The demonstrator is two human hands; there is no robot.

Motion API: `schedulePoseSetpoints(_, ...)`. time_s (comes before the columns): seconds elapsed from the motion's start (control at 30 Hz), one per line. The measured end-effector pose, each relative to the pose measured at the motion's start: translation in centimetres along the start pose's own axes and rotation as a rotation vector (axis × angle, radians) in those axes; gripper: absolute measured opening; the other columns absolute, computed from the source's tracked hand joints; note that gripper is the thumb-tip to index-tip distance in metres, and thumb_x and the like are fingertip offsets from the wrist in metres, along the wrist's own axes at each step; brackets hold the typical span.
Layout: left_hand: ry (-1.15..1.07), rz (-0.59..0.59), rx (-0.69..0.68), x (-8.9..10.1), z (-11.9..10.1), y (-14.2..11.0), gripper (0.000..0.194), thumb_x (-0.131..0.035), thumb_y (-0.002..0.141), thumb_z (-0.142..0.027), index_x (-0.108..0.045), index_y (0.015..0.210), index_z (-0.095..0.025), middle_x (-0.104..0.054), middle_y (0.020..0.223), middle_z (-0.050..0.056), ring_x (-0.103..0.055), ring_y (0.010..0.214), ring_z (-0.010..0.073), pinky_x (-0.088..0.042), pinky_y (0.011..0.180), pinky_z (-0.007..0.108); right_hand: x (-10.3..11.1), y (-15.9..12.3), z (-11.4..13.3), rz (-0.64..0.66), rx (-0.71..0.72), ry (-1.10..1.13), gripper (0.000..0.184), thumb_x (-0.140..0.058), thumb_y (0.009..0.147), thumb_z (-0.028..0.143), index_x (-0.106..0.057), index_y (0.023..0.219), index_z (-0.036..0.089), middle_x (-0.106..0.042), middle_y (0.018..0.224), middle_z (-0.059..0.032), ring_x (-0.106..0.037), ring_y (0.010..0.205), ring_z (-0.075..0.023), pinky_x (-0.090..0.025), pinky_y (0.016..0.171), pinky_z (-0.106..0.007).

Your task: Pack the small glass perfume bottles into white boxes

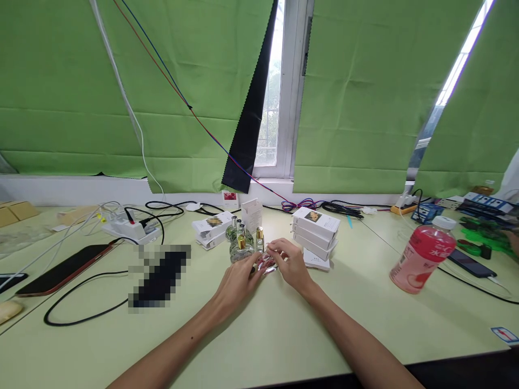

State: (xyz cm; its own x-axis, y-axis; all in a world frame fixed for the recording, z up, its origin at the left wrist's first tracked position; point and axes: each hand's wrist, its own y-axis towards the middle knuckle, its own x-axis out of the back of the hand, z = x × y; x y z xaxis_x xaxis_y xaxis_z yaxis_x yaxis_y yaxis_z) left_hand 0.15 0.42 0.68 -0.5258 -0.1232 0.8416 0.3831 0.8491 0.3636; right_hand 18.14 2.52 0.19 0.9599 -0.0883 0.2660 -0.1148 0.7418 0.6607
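Small glossy red-and-clear item: within two-handed grip, partly hidden, exact form unclear. Clear glass bottles: upright, clustered just beyond grip, gold-toned and silvery caps fitted.

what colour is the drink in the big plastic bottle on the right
The drink is pinkish red; the head view shows it.

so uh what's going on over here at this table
Someone's left hand and right hand meet over a small shiny red and silver item, fingers at its sides; how firmly each grips it is too small to tell. Just beyond, glass bottles stand clustered, some gold-capped. White boxes lie stacked to the left and right, and a pink drink bottle stands farther right.
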Motion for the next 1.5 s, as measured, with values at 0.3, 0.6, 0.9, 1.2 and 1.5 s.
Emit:
schedulePoseSetpoints(0.3, -0.016, -0.005, -0.005, -0.1, 0.2, 0.0, 0.022, -0.045, 0.099, -0.043, -0.058, 0.105, -0.026, -0.072, 0.093, 0.002, -0.068, 0.077, 0.0224, -0.041, 0.062, 0.028, -0.1, 0.2, -0.2, 0.006, 0.042, -0.006, 0.017, -0.053, 0.095, 0.023, -0.064, 0.083, 0.02, -0.065, 0.091, -0.0059, -0.061, 0.076, -0.0164, -0.044, 0.058, -0.025)
schedulePoseSetpoints(0.6, 0.005, -0.008, -0.004, -0.3, 0.3, 0.0, 0.017, -0.047, 0.099, -0.039, -0.057, 0.104, -0.026, -0.073, 0.093, 0.001, -0.068, 0.077, 0.0219, -0.039, 0.06, 0.027, -0.1, 0.3, -0.7, 0.028, 0.049, -0.039, 0.013, -0.052, 0.095, 0.019, -0.058, 0.084, 0.02, -0.063, 0.091, -0.0047, -0.058, 0.076, -0.0156, -0.043, 0.058, -0.024)
schedulePoseSetpoints(0.9, -0.007, -0.006, 0.001, -0.2, 0.2, 0.1, 0.021, -0.046, 0.099, -0.042, -0.057, 0.102, -0.026, -0.073, 0.092, 0.001, -0.068, 0.076, 0.022, -0.039, 0.059, 0.027, 0.0, 0.4, -1.2, 0.075, 0.154, -0.102, 0.018, -0.046, 0.097, 0.014, -0.059, 0.085, 0.021, -0.061, 0.091, -0.0057, -0.058, 0.08, -0.0172, -0.045, 0.065, -0.026)
schedulePoseSetpoints(1.2, -0.019, 0.001, 0.007, -0.2, 0.1, 0.1, 0.02, -0.047, 0.099, -0.041, -0.058, 0.104, -0.026, -0.073, 0.094, 0.001, -0.068, 0.077, 0.0224, -0.04, 0.061, 0.027, 0.2, 0.5, -1.3, 0.103, 0.247, -0.205, 0.022, -0.043, 0.099, 0.015, -0.058, 0.085, 0.022, -0.058, 0.093, -0.0066, -0.058, 0.079, -0.0177, -0.049, 0.072, -0.028)
schedulePoseSetpoints(1.5, -0.009, -0.021, -0.012, -0.4, 0.4, 0.0, 0.019, -0.047, 0.099, -0.041, -0.058, 0.108, -0.027, -0.073, 0.093, 0.0, -0.068, 0.076, 0.0217, -0.04, 0.059, 0.027, 0.0, 0.5, -1.3, 0.058, 0.234, -0.125, 0.024, -0.045, 0.099, 0.015, -0.059, 0.081, 0.021, -0.06, 0.089, -0.0062, -0.059, 0.08, -0.0174, -0.05, 0.071, -0.028)
